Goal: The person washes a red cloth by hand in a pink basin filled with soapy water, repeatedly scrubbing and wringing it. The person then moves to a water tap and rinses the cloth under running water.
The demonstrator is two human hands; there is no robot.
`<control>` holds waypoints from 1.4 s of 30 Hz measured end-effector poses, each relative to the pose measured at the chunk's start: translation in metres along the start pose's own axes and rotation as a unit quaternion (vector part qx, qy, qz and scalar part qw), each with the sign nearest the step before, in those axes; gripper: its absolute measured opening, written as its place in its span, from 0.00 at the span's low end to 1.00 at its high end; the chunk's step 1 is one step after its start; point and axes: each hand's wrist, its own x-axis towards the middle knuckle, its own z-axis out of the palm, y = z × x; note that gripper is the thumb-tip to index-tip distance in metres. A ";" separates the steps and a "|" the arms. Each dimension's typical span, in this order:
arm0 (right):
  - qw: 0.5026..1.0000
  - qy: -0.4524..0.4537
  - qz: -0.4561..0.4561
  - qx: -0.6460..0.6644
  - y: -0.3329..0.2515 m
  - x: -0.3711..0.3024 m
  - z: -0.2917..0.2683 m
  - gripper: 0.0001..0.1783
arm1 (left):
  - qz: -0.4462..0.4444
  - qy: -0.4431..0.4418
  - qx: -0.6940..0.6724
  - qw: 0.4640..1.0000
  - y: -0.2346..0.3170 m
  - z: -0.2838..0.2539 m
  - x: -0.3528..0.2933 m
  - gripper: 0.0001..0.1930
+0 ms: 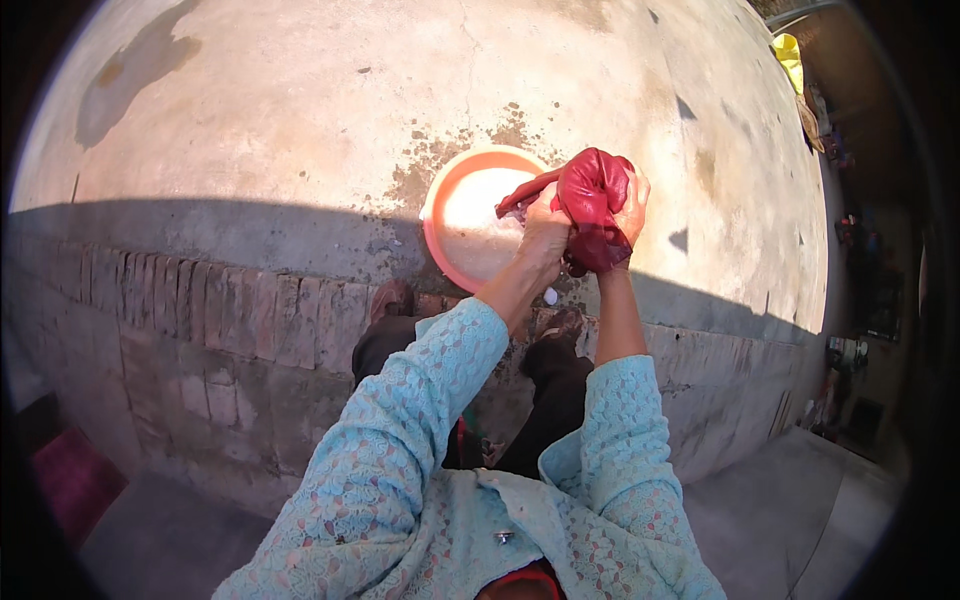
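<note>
A wet, dark red cloth [592,196] is bunched up between my two hands, just right of a pink-orange basin [432,232]. My left hand [544,238] is closed on the cloth's left side, and a twisted end of it sticks out over the basin. On the far right side of the bundle, my right hand [634,205] grips it, with part of the fingers hidden behind the cloth. Cloudy, bright water [478,225] lies in the basin.
Wet splashes [415,165] darken the concrete floor [300,110] around the basin. A brick step edge [230,310] runs across beneath it, where my shoes [392,299] stand. A small white object [550,296] lies near my right shoe. Something yellow [788,60] is at the far right.
</note>
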 end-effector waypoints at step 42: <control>0.968 0.071 0.174 0.167 -0.050 -0.018 0.013 0.17 | 0.032 -0.054 0.017 0.998 0.013 -0.025 0.018 0.11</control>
